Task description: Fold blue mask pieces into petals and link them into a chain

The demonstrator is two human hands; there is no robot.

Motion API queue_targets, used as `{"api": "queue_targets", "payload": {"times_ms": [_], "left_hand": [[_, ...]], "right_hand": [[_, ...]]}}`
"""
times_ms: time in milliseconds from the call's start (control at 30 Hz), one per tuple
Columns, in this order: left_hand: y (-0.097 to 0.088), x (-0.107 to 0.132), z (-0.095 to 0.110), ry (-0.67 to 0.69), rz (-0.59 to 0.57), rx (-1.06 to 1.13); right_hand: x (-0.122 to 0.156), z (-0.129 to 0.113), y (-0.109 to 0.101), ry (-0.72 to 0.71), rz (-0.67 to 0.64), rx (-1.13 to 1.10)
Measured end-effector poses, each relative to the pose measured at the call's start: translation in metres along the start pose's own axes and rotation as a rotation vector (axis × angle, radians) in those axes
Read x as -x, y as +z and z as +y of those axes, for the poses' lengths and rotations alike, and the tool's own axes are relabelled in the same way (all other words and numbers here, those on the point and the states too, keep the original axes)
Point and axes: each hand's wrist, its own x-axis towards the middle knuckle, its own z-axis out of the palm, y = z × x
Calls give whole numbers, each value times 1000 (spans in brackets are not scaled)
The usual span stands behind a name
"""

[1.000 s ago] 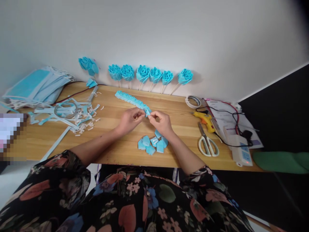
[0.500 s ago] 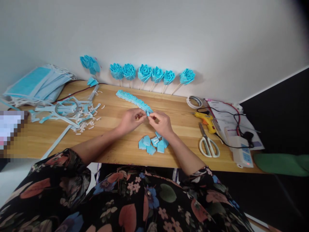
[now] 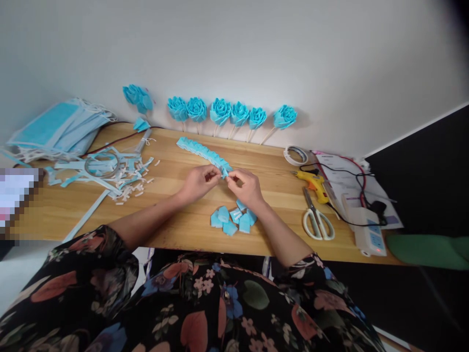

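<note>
My left hand (image 3: 201,182) and my right hand (image 3: 245,187) meet at the middle of the table, fingertips pinched on a small blue folded piece (image 3: 224,172). This piece is at the near end of a long strip of overlapping blue petals (image 3: 203,151), which runs back to the left across the wood. Whether the piece is joined to the strip, I cannot tell, as my fingers partly cover it. Just in front of my right hand lies a small pile of loose blue petal pieces (image 3: 230,228), some with a white strip on them.
Several blue flowers on sticks (image 3: 220,111) lean against the wall. At left are stacked masks (image 3: 47,128), a tape roll (image 3: 113,171) and white-blue scraps (image 3: 102,185). At right are another tape roll (image 3: 289,160), a yellow glue gun (image 3: 314,183), scissors (image 3: 318,222) and a power strip (image 3: 366,233).
My fingertips have shifted slightly on the small blue piece, which now sits flatter against the strip's end. The loose petals and the tools stay where they were.
</note>
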Motion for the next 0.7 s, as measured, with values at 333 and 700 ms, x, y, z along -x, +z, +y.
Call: {"api": "queue_targets", "payload": {"times_ms": [333,700], "left_hand": [[-2,-2,1,-42,-2,73],[-4,-7,-11,-161,-42,358]], "right_hand": [[-3,0,-4,153,13,-132],[-5,-5,-10,291,-37,-334]]}}
